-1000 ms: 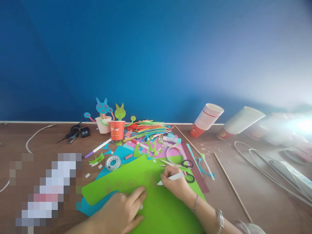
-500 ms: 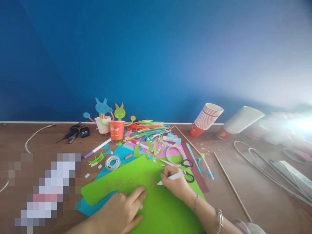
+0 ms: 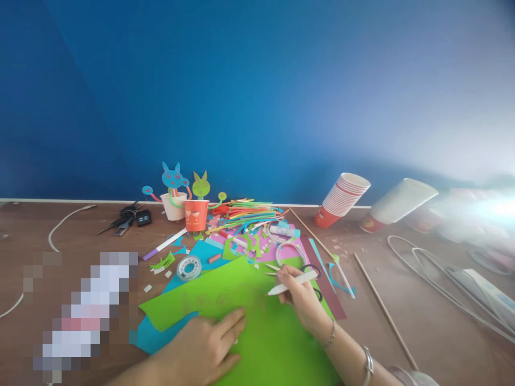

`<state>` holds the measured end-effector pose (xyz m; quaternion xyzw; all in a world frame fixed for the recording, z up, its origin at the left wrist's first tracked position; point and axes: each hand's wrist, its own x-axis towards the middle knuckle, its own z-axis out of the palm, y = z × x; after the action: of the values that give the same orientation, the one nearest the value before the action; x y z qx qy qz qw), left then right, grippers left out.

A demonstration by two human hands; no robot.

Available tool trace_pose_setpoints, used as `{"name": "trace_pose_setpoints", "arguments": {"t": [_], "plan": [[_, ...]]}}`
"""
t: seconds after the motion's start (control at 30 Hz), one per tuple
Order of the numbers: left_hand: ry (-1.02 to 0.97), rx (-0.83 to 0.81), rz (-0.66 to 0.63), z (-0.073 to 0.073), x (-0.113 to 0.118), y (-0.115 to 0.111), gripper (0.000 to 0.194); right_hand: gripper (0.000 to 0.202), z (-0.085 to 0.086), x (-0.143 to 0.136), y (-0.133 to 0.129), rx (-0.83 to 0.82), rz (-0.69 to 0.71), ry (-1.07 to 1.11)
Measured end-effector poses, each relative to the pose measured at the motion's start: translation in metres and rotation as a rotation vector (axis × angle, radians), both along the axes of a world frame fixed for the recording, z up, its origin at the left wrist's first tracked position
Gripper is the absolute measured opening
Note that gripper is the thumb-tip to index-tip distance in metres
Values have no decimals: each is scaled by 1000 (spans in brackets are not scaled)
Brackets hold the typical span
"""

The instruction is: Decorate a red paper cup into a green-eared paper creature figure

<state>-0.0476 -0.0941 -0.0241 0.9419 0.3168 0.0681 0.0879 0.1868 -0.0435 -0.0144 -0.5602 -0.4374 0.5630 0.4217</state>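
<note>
My right hand (image 3: 300, 300) grips a white marker (image 3: 295, 282), its tip pointing left just over the green paper (image 3: 277, 332). Faint reddish round outlines run across the paper's upper part. My left hand (image 3: 213, 343) lies flat on the sheet with fingers stretched, pressing on its left side. Under the green sheet, blue paper (image 3: 167, 335) sticks out on the left. Scissors (image 3: 311, 271) lie partly hidden behind my right hand. A tape roll (image 3: 189, 268) rests beyond the green sheet.
Two paper cups with cut-out animal figures, one white (image 3: 174, 206) and one red (image 3: 196, 215), stand at the back. Beside them lie coloured pipe cleaners (image 3: 249, 214) and paper scraps. Keys (image 3: 129, 217), a purple-capped marker (image 3: 164, 245), stacked cups (image 3: 341, 199), a wooden stick (image 3: 384, 308) and cables surround the paper.
My right hand has lifted the marker and shifted a little right and up from the paper's drawn outlines. My left hand stays flat on the sheet. The view has shifted slightly.
</note>
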Motion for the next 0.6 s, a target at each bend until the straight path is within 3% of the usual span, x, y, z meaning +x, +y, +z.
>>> {"name": "trace_pose_setpoints", "arguments": {"t": [0.23,0.4,0.6], "plan": [[27,-68,-48,1,-1,4,47,29,17,-31,5,-125,64,155],[184,-41,-72,12,4,4,47,31,4,-45,10,-102,93,75],[300,55,70,11,9,2,47,32,-8,-42,4,-59,75,-62]]}}
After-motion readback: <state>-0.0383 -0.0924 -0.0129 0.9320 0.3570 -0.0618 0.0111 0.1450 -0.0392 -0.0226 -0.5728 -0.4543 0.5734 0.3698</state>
